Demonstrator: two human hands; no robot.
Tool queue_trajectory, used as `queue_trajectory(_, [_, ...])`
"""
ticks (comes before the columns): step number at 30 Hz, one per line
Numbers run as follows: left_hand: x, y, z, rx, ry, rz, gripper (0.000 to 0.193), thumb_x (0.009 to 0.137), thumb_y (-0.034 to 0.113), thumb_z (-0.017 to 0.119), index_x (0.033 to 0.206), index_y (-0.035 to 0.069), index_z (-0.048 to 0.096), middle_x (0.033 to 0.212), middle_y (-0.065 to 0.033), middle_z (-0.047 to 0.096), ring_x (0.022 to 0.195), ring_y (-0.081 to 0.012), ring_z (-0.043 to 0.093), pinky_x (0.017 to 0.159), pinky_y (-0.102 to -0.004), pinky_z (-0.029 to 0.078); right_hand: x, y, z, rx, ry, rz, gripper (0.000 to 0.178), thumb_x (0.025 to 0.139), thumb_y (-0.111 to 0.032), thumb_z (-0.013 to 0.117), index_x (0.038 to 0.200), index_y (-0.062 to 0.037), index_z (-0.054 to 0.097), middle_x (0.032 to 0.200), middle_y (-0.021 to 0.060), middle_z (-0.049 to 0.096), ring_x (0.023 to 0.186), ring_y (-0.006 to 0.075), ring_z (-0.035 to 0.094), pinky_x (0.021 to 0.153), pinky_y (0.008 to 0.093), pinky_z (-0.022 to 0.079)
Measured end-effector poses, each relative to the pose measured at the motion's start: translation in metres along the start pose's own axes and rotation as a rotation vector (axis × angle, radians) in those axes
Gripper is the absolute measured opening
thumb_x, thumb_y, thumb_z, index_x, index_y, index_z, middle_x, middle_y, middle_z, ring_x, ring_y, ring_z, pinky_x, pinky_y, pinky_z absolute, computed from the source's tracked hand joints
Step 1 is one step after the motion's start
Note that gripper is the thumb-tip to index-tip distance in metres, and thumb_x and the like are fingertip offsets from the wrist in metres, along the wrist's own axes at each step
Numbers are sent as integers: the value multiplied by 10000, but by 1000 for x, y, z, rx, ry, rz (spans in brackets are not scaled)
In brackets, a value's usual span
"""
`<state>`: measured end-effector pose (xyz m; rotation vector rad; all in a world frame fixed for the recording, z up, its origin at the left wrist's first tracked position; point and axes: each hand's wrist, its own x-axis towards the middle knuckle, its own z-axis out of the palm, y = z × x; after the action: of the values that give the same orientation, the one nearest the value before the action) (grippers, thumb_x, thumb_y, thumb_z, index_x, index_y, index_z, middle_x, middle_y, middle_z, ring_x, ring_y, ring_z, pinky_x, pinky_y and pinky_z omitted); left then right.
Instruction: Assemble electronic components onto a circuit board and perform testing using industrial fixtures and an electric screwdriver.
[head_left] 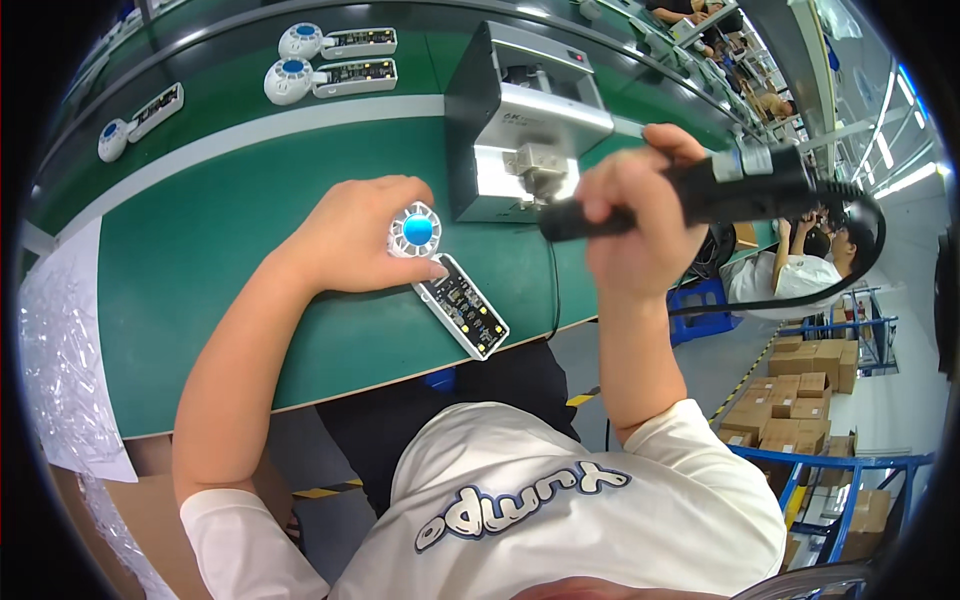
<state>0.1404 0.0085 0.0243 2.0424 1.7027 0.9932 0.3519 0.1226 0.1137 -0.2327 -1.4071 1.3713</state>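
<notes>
White plastic suggests the device (461, 312), over the green bench (200, 300) near its front edge, is light and stiff; its bare circuit board (466, 306) seems fragile (better gripped by the casing). The left hand (365, 232) clasps its round head (416, 232), partly hidden; the blurred right hand (637, 205) is wrapped around a black corded tool (745, 188).

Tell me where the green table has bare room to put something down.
The biggest bare patch of table runs from the left forearm to the white sheet. A smaller one lies between the device in the left hand, the machine and the thin cable. The right is crowded: the right hand holds a black tool there.
</notes>
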Motion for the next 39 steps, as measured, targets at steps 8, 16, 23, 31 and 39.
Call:
queue_trajectory(8, [3, -2, 1, -51, -49, -39, 565, 625, 329, 853, 1048, 33, 623, 957, -138, 671, 880, -328, 660, 777, -387, 526, -33, 14, 11, 58, -192, 85, 462, 814, 43, 612, 1224, 38, 399, 682, 101, 614, 522, 153, 563, 541, 291, 508])
queue_trajectory(16, [3, -6, 3, -79, -53, -40, 545, 631, 311, 854, 1033, 25, 623, 957, -138, 669, 873, -326, 658, 767, -382, 526, -36, 19, 10, -21, -269, 121, 449, 848, -27, 561, 1274, 15, 424, 696, 61, 563, 524, 181, 520, 593, 378, 486])
queue_trajectory(23, [3, -8, 4, -85, -42, -21, 522, 643, 281, 850, 1034, 23, 620, 957, -135, 668, 872, -324, 658, 763, -383, 525, -36, 22, 16, -4, -232, 177, 370, 840, -10, 560, 1195, 2, 454, 689, 74, 565, 525, 183, 524, 593, 376, 487])
queue_trajectory(31, [6, -7, 3, -126, -38, 4, 508, 647, 331, 837, 1003, 29, 637, 939, -143, 674, 882, -350, 656, 775, -406, 524, -29, 27, 10, 67, -296, 213, 361, 815, 65, 630, 1128, 12, 457, 691, 93, 619, 530, 144, 568, 529, 267, 498])
queue_trajectory(39, [3, -4, 2, -76, -41, -5, 504, 646, 338, 837, 1004, 47, 635, 942, -134, 673, 869, -333, 657, 760, -391, 522, 13, -8, -7, -68, -38, -190, 350, 803, 59, 611, 1113, 17, 452, 662, 102, 613, 533, 149, 577, 564, 312, 522])
